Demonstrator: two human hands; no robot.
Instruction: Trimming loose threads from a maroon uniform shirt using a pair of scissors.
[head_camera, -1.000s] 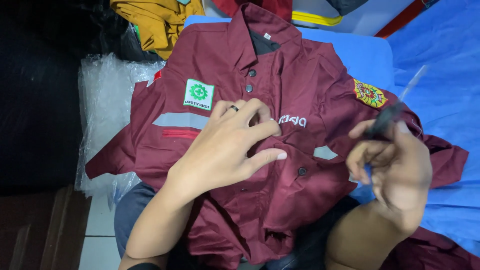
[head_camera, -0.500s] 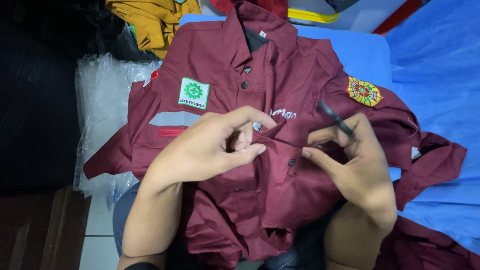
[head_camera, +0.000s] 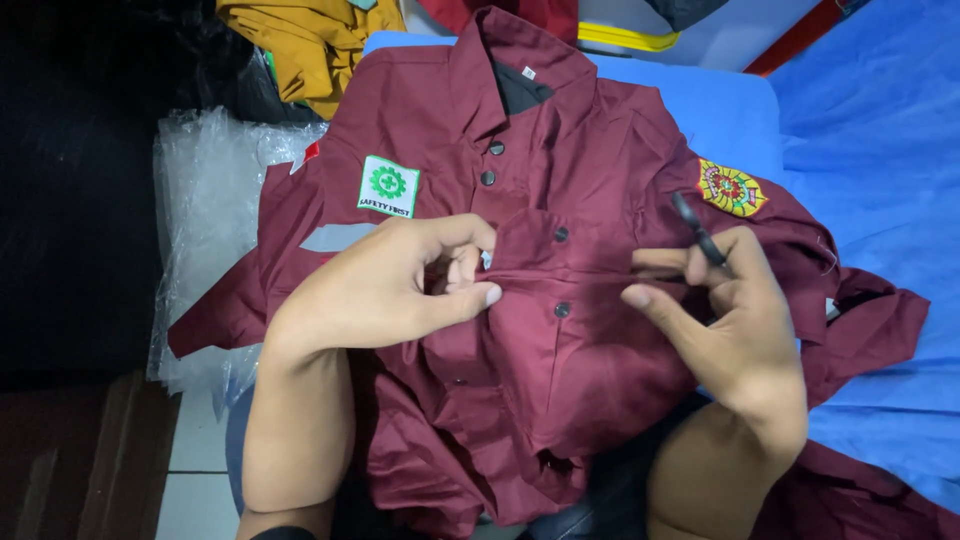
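Observation:
A maroon work shirt (head_camera: 590, 160) lies spread over my lap, collar away from me, with a green and white chest patch (head_camera: 388, 187), a grey reflective strip (head_camera: 335, 238) and a round yellow and red sleeve badge (head_camera: 732, 188). My left hand (head_camera: 385, 285) pinches a fold of the shirt front between thumb and fingers, beside the row of dark buttons (head_camera: 561, 234). My right hand (head_camera: 730, 310) grips the same fold from the right side and also holds a small dark tool (head_camera: 697, 232) that sticks up from its fingers.
Clear plastic wrap (head_camera: 210, 210) lies at the left on the floor. A mustard garment (head_camera: 300, 35) sits at the top left. Blue cloth (head_camera: 880, 130) covers the right side. More maroon fabric (head_camera: 880, 320) trails at the lower right.
My left hand went from lying flat on the shirt front to pinching a fold. My right hand came left and lower with the dark tool and took hold of the cloth.

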